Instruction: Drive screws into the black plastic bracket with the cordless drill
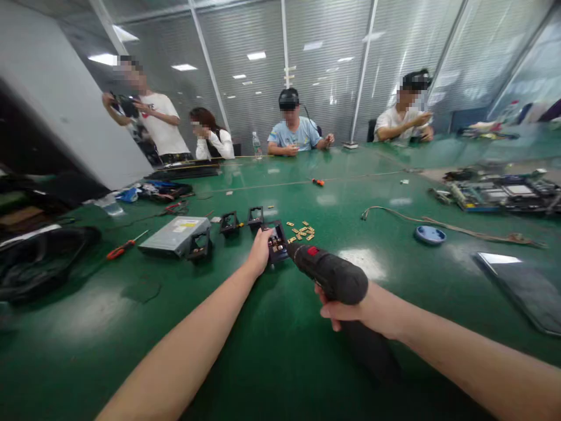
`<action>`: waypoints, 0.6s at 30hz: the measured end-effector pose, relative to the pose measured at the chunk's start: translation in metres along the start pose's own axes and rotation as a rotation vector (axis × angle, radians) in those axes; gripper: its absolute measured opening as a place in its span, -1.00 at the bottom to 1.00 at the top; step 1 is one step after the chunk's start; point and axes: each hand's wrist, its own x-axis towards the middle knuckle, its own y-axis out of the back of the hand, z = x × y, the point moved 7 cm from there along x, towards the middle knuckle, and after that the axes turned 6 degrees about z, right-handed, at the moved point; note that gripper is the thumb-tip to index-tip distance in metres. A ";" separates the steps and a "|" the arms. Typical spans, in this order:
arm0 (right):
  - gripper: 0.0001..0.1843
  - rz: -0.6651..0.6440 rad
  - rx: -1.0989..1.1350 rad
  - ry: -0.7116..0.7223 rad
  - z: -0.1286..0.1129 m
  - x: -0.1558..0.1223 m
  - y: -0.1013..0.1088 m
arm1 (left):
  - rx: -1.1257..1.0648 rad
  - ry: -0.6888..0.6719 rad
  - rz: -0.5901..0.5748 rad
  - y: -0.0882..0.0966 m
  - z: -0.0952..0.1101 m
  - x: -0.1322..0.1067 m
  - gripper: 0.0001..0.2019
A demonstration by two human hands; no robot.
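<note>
My left hand (259, 250) is closed on the left side of a black plastic housing (277, 257) with small brass-coloured metal parts inside. In my right hand (346, 310) is a black cordless drill (333, 273), its fingers wrapped round the grip. The drill's nose points left, at the housing's right side; whether its tip touches anything is too small to tell. Several small brass-coloured plates (302, 232) lie scattered just beyond the housing. To the left stand more black housings, one (255, 217) close by, one (228, 223) farther left and one (200, 247) beside a metal disc drive.
On the green table (272, 351), a silver disc drive (175, 235) and an orange screwdriver (121, 250) lie left. Rightward are a blue round lid (430, 235), a cable (456, 227), a phone-like slab (521, 286) and circuit boards (508, 193). Several people sit or stand across the table.
</note>
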 end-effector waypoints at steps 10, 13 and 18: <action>-0.58 0.012 0.039 -0.019 0.002 0.001 0.001 | -0.019 -0.010 0.016 0.002 0.000 0.003 -0.65; -0.60 0.020 0.047 0.000 -0.001 -0.001 0.001 | -0.019 -0.021 0.032 0.004 0.000 0.005 -0.66; -0.62 0.018 0.021 -0.003 -0.002 -0.001 0.001 | -0.032 0.006 0.012 0.001 0.002 0.003 -0.65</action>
